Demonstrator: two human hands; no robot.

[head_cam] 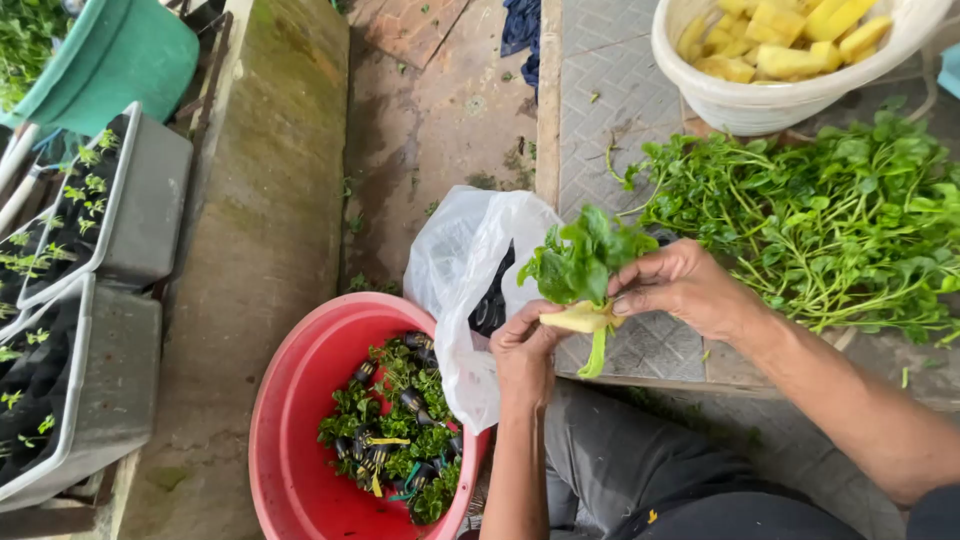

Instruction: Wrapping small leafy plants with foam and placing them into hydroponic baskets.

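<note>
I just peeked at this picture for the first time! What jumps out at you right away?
In the middle, the left hand and right hand hold a leafy green sprig with a yellow sponge piece around its stem. Lower left sits a bright red basin holding more sprigs in small black cups. At right lies a big heap of loose greens.

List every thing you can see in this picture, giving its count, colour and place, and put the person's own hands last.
red basin: one, red, bottom centre, holding potted seedlings
plastic bag: one, white, over the basin's rim
loose greens: one pile, green, right
white bowl: one, white, top right, holding yellow pieces
seedling trays: two, grey, left
green bucket: one, top left
leafy cutting: one, green, in both hands
yellow strip: one, around its stem
left hand: below
right hand: beside
</note>
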